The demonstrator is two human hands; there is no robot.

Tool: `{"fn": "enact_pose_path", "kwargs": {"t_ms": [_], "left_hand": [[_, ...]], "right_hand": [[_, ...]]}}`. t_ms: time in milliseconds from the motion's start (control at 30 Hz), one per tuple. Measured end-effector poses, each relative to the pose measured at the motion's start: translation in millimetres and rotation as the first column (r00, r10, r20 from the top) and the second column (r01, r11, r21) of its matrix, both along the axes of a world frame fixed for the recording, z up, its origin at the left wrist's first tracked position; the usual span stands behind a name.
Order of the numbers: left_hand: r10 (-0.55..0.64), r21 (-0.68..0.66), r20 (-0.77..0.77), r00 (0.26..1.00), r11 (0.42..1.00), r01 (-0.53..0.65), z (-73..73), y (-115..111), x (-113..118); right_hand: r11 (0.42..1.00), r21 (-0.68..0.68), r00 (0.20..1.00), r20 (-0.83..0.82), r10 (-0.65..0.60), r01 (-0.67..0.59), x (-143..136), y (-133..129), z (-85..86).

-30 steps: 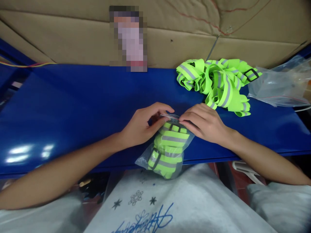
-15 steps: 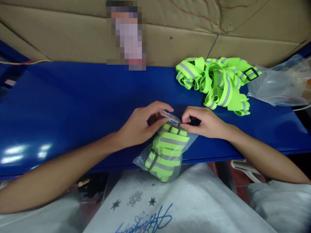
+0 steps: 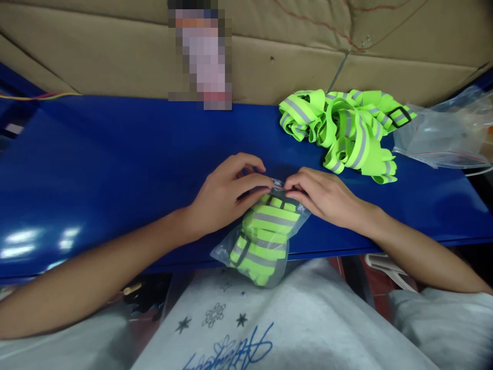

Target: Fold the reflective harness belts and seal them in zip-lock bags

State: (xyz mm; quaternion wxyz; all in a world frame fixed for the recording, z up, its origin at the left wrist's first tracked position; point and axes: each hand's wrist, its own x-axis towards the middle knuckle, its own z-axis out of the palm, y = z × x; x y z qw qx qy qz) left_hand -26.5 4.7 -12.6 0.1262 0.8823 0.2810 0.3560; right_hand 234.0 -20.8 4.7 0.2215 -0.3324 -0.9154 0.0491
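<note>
A clear zip-lock bag (image 3: 227, 251) hangs over the near edge of the blue table, its top towards the back. Inside it lies a folded neon-green reflective strap (image 3: 269, 241) with grey stripes and dark buckles. My left hand (image 3: 227, 192) pinches the left part of the bag's top edge between thumb and fingers. On the other side, my right hand (image 3: 327, 198) is closed on the right part of that edge, thumb against the fingers. Only a short stretch of the bag's top shows between the fingertips.
Behind my right hand is a tangled heap of neon-green reflective straps (image 3: 362, 139) with a black buckle. Clear plastic bags (image 3: 442, 136) lie at the right end of the blue table (image 3: 115, 149). A brown padded panel (image 3: 96, 51) rises along the back.
My left fingers have come down onto the bag's top edge, nearer the right hand. The right hand's fingers have flattened against the edge. The bag has barely moved.
</note>
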Motion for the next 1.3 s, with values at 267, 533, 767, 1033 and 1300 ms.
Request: {"fn": "enact_pose_path", "kwargs": {"t_ms": [267,533,767,1033,1300], "left_hand": [[0.034,0.167,-0.143,0.989,0.986,-0.010,-5.0,2,4],[0.073,0.202,-0.185,0.980,0.979,-0.035,0.9,-1,4],[-0.043,-0.130,-0.043,0.998,0.991,0.037,11.0,-8,4],[0.084,-0.569,0.093,0.992,0.822,-0.016,26.4,12,-9],[0.190,-0.792,0.260,0.947,0.602,0.097,28.1,22,-9]], "right_hand": [[0.986,0.167,0.993,0.108,-0.039,0.020,-6,-2,-0.8],[0.996,0.057,0.997,0.043,-0.067,0.065,-6,-3,1.5],[0.984,-0.179,1.000,-0.014,-0.005,0.002,9,-3,12.2],[0.894,-0.436,0.986,-0.165,0.030,-0.100,26,5,24.2],[0.740,-0.660,0.932,-0.337,-0.137,-0.130,31,15,23.1]]}}
